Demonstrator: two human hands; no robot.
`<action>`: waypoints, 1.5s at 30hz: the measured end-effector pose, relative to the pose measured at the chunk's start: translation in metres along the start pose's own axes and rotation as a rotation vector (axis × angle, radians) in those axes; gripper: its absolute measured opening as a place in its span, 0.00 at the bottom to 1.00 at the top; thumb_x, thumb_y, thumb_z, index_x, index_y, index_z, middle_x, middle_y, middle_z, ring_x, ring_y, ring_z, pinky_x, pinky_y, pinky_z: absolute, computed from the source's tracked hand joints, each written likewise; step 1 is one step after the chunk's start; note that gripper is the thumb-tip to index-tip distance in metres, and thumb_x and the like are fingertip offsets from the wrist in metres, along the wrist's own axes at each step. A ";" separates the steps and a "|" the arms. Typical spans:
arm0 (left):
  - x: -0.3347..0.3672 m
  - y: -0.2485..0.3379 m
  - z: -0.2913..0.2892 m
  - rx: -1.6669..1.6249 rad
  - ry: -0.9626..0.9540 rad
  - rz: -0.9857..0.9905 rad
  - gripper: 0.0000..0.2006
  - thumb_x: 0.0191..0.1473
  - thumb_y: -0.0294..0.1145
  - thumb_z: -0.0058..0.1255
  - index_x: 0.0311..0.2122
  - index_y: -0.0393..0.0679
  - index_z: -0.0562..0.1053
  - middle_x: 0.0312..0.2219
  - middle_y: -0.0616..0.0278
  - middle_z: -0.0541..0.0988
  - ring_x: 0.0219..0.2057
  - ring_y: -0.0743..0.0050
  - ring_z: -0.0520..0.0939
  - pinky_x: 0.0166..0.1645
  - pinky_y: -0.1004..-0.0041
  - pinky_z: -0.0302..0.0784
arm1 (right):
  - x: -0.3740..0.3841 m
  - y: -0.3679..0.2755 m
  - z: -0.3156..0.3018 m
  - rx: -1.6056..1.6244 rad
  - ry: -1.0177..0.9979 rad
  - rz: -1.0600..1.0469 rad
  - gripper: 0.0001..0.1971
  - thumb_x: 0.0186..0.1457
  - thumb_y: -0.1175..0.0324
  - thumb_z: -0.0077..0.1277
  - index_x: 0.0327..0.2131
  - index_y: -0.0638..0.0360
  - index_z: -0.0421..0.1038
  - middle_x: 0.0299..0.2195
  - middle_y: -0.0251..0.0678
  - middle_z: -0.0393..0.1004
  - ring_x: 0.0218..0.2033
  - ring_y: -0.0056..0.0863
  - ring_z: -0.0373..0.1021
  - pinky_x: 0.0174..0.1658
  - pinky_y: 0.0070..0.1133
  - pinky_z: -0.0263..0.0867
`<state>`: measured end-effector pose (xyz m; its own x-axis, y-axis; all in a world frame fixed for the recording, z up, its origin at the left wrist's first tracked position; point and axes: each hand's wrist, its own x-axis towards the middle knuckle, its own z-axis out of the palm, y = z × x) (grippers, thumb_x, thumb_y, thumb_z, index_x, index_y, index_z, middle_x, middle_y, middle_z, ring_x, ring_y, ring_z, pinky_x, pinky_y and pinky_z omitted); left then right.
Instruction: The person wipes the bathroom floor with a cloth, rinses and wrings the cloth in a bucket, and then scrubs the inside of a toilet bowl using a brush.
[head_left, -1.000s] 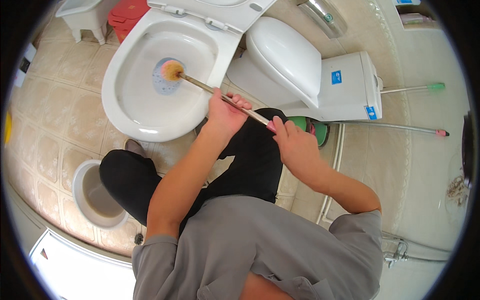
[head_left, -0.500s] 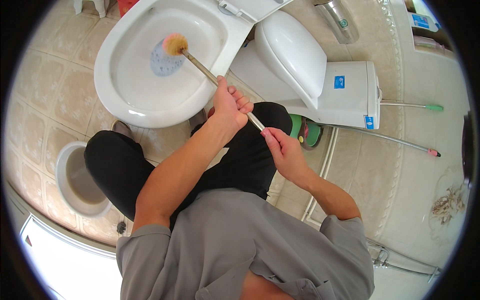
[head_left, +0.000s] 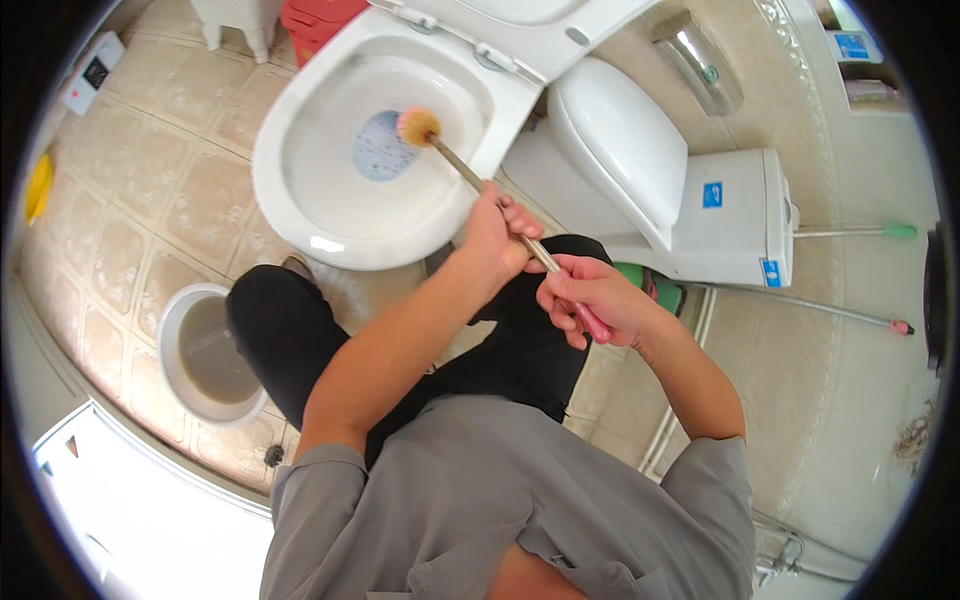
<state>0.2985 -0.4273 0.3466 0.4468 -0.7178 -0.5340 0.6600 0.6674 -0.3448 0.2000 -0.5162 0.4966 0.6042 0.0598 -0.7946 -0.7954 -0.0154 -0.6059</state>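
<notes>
A long-handled toilet brush (head_left: 455,165) with a metal shaft slants across in front of me. Its round yellowish-pink head (head_left: 418,127) is inside the open white toilet bowl (head_left: 290,215), beside bluish bubbly water (head_left: 380,150). My left hand (head_left: 497,236) is closed round the middle of the shaft. Lower down, my right hand (head_left: 592,298) is wrapped on the pink grip end (head_left: 592,324), part of which shows below the fingers. Whether the bristles touch the bowl wall, I cannot tell.
A second toilet with its lid down (head_left: 625,140) stands right of the bowl. A white basin of cloudy water (head_left: 172,335) sits on the tiled floor at left. Two poles (head_left: 800,302) lean at right. A red bin (head_left: 310,22) and a silver cylinder (head_left: 695,65) are farther off.
The whole view has shifted, so things appear farther right and lower. My right hand now sits with the pink grip end showing; the brush head is at the right edge of the bubbly water.
</notes>
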 end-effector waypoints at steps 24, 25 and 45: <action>-0.028 0.003 -0.026 0.742 0.100 0.175 0.17 0.69 0.49 0.40 0.40 0.45 0.67 0.29 0.60 0.72 0.29 0.64 0.77 0.28 0.66 0.75 | -0.020 0.022 -0.014 0.242 -0.043 0.012 0.13 0.70 0.64 0.43 0.50 0.61 0.69 0.29 0.38 0.74 0.15 0.17 0.60 0.15 0.18 0.55; -0.027 0.005 -0.028 0.720 0.087 0.190 0.16 0.69 0.49 0.40 0.40 0.45 0.67 0.29 0.60 0.72 0.30 0.63 0.77 0.30 0.65 0.76 | -0.017 0.021 -0.012 0.241 -0.051 0.028 0.13 0.70 0.64 0.43 0.51 0.61 0.69 0.30 0.36 0.73 0.16 0.17 0.60 0.15 0.18 0.55; -0.081 0.054 -0.049 2.288 -0.124 0.301 0.17 0.59 0.47 0.52 0.36 0.41 0.78 0.33 0.49 0.83 0.35 0.53 0.85 0.40 0.58 0.80 | 0.097 -0.038 0.010 0.332 -0.089 0.023 0.16 0.71 0.62 0.42 0.53 0.65 0.64 0.24 0.26 0.62 0.16 0.12 0.53 0.15 0.13 0.52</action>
<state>0.2687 -0.3232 0.3329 0.5909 -0.7398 -0.3219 -0.0905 -0.4572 0.8847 0.2886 -0.5000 0.4427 0.5908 0.1506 -0.7926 -0.7901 0.3067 -0.5307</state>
